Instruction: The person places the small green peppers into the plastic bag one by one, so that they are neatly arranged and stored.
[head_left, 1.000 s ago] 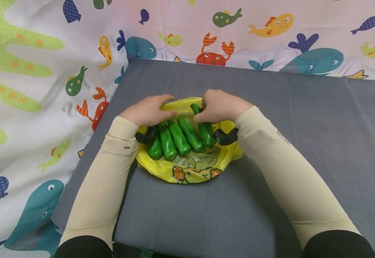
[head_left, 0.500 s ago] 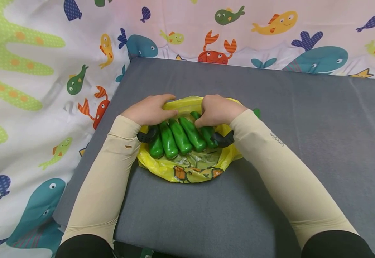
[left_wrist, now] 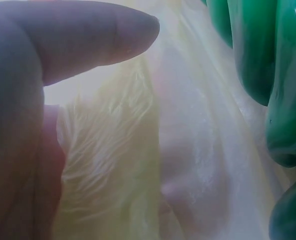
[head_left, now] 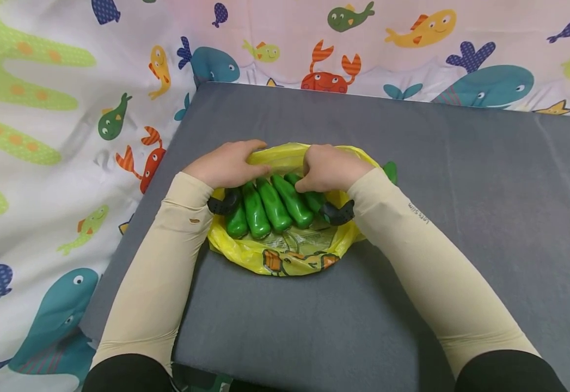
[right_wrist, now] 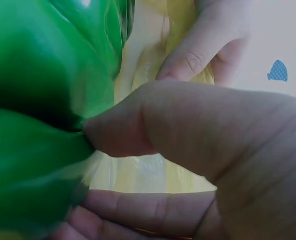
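Item: yellow bag [head_left: 285, 256], green peppers [head_left: 270, 204] atop; our left hand [head_left: 226, 166] and right hand [head_left: 331, 166] pinch its twelve-o'clock rim; we'd best lift evenly.

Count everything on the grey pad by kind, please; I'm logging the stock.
Green peppers on the bag: 5
Yellow bag: 1
Green piece off the bag, kind unclear: 1
Total: 7

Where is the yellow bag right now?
In the head view the yellow bag lies on the grey mat, left of middle, under the green peppers, between both hands.
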The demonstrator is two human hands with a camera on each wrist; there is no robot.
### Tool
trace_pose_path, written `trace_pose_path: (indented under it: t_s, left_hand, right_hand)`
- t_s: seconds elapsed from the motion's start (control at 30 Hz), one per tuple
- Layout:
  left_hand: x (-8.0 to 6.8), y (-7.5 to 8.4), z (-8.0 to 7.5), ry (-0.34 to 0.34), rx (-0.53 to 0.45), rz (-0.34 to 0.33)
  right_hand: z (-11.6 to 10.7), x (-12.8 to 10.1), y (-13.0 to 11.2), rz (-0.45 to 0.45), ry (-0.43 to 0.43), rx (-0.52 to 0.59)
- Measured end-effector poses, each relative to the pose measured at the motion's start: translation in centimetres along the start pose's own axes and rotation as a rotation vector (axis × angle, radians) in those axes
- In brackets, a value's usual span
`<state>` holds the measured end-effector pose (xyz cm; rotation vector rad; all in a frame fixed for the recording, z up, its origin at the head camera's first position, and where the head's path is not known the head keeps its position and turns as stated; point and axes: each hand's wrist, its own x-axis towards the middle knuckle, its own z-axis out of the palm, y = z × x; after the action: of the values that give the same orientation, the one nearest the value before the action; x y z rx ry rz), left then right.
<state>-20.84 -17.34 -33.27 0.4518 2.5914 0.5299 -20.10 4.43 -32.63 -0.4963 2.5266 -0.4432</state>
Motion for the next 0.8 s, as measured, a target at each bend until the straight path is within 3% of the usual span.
trace_pose_path:
  t_s: [0.8]
  left_hand:
    - [-0.1,0.2,0.0,-0.005,0.004,0.001]
  right_hand:
    - [-0.3,-2.2,0.3,-0.009,0.012,0.026]
